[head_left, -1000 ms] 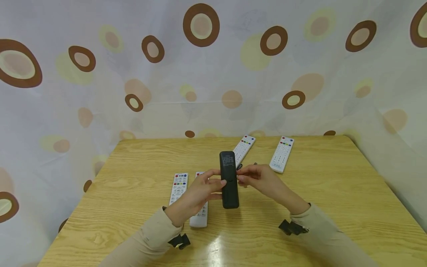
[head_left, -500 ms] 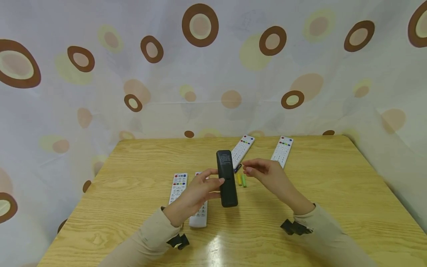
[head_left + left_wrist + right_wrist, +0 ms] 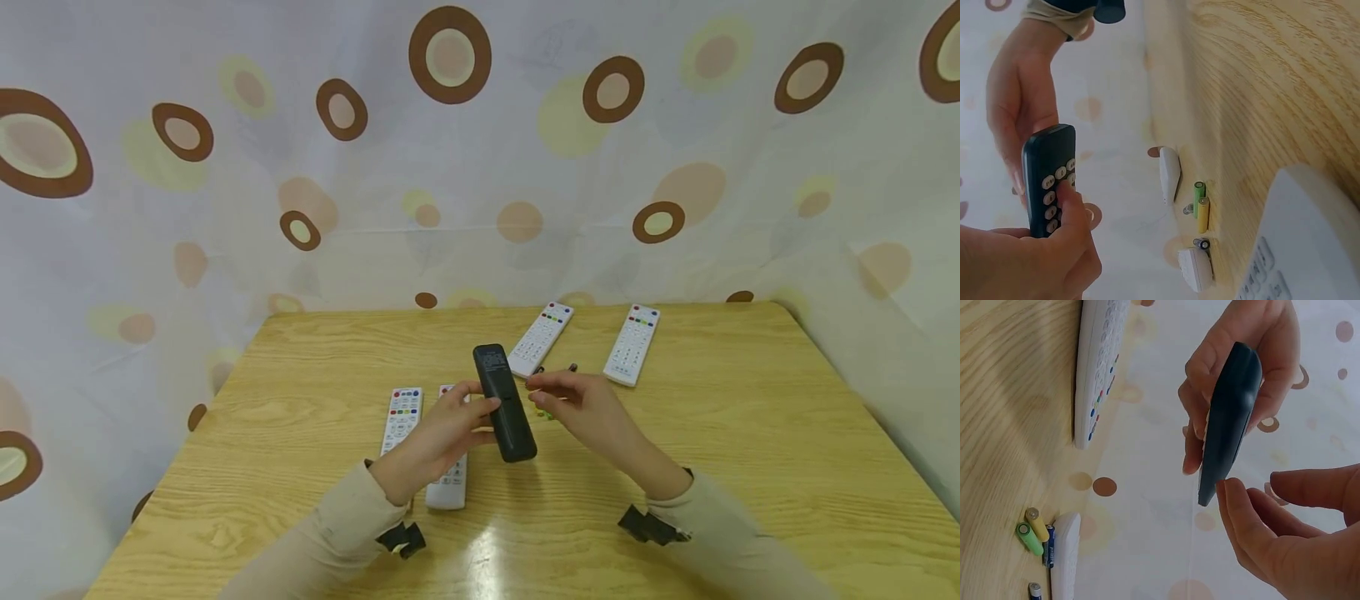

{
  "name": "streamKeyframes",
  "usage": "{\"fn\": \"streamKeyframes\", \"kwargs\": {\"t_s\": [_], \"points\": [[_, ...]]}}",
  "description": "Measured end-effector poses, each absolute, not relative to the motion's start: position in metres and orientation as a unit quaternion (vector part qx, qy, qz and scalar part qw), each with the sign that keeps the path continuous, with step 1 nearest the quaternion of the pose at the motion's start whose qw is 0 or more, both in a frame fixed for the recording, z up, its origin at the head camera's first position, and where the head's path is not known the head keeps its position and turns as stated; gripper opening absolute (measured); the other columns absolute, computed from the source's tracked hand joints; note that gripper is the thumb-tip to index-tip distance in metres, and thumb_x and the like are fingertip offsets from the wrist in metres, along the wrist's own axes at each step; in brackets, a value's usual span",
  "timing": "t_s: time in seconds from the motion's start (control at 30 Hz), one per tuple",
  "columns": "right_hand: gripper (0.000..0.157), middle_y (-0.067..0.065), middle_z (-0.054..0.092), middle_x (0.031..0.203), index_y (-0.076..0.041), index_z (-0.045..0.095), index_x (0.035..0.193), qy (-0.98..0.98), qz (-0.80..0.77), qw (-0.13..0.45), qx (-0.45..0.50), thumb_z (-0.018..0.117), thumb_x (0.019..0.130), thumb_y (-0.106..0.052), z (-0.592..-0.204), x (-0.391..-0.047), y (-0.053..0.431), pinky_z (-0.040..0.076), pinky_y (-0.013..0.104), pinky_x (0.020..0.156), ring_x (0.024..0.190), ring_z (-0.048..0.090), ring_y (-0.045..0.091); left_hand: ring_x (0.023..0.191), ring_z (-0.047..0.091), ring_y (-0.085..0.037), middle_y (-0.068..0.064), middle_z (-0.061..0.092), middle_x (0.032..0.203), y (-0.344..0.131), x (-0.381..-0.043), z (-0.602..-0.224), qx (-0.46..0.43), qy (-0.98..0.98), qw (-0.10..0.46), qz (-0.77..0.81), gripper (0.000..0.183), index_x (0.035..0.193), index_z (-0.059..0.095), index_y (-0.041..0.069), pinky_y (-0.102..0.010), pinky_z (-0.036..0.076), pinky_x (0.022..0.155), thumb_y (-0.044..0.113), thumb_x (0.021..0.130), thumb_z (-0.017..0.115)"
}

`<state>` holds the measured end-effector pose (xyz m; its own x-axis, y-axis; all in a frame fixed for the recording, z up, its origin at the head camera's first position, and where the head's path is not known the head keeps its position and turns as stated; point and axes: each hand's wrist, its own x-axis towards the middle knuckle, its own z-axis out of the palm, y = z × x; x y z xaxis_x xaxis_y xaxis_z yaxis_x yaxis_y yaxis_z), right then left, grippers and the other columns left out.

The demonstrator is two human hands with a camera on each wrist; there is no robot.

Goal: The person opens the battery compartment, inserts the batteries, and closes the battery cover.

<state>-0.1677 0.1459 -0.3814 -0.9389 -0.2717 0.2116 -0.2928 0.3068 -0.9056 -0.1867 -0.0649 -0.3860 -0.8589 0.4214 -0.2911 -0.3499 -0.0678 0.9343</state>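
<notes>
Black remote (image 3: 511, 412) tipped to 11–5 o'clock; our left hand (image 3: 448, 425) grips it, loose right hand (image 3: 588, 408) close at 3.

Yellow wood-grain tabletop (image 3: 300, 467): white glare along my near side.
Shadow: soft, beneath my black oblong plastic remote (image 3: 506, 406).
Wrist views: dimmer than my head view.
</notes>
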Motion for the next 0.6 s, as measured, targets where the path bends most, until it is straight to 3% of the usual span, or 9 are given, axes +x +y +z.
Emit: {"fn": "streamKeyframes", "kwargs": {"t_s": [0.1,0.6], "points": [[0.027,0.022,0.064,0.115,0.008,0.064,0.117,-0.821,0.542,0.021,0.176,0.061,0.094,-0.006,-0.379,-0.166,0.137,0.057,0.029,0.081,0.1,0.065,0.032,0.108,0.057,-0.028,-0.026,0.051,0.129,-0.063,-0.188,-0.386,0.026,0.629,0.263,0.731,0.037,0.133,0.036,-0.004,-0.045,0.048,0.096,0.01,0.101,0.047],[0.04,0.022,0.059,0.12,0.007,0.06,0.124,-0.85,0.507,0.022,0.141,0.07,0.086,-0.001,-0.38,-0.163,0.108,0.055,0.033,0.085,0.111,0.058,0.036,0.102,0.06,-0.025,-0.021,0.056,0.121,-0.06,-0.189,-0.389,0.024,0.625,0.241,0.742,0.038,0.134,0.037,0.001,-0.043,0.05,0.095,0.013,0.1,0.051]]}}
